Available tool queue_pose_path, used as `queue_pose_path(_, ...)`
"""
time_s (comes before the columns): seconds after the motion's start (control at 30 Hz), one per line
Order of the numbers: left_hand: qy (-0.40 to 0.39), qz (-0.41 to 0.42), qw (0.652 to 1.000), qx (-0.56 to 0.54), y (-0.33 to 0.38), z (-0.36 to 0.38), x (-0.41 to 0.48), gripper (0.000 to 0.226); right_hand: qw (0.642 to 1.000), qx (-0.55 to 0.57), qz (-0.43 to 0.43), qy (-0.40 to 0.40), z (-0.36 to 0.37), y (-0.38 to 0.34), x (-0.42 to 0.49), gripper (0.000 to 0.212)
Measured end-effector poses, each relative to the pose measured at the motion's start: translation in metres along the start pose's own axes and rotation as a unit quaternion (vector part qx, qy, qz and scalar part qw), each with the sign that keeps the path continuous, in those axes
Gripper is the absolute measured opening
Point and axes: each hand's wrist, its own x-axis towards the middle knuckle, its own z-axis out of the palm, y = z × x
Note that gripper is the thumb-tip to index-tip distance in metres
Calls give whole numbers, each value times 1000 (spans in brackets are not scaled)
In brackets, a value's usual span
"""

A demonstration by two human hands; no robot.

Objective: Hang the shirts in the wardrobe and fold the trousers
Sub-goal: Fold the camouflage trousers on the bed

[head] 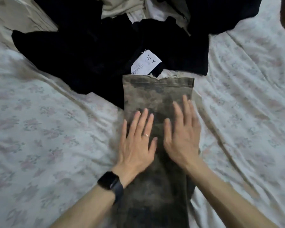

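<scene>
Head view looks down on a bed (56,129) in a pale flowered sheet, which spreads out to either side of the hands and beneath them. Beyond the fingertips lies a heap of black garments (72,51), with paler cloth further off. The trousers (156,92), a mottled grey-green pair, lie as a long narrow strip under both palms. They run from near the person's body out past the fingertips to the hems, which meet the near edge of the black heap. The left hand (136,140) and right hand (181,134) lie flat side by side on the fabric, fingers straight and spread, gripping nothing; the right one is slightly blurred. A dark watch (109,180) sits on the left wrist, a white label (146,63) shows just beyond the hems, and a thin ring (146,135) is on a left finger.

The step in hand looks like smoothing the legs before folding. To do it well, press with whole palms and stroke outward toward the hems so creases leave at the ends. Keep the edges of the legs aligned, then fold the hems back toward the waist.
</scene>
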Motion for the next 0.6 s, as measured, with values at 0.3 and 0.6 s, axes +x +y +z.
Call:
queue_pose_path(0.3, -118, -77, 989, 51, -28, 25, -31, 59, 968, -139, 105, -178, 8, 53, -136, 64)
queue_pose_path(0.6, -92, -461, 782, -408, 30, -43, -202, 50, 850, 257, 426, -175, -63, -2, -258, 35)
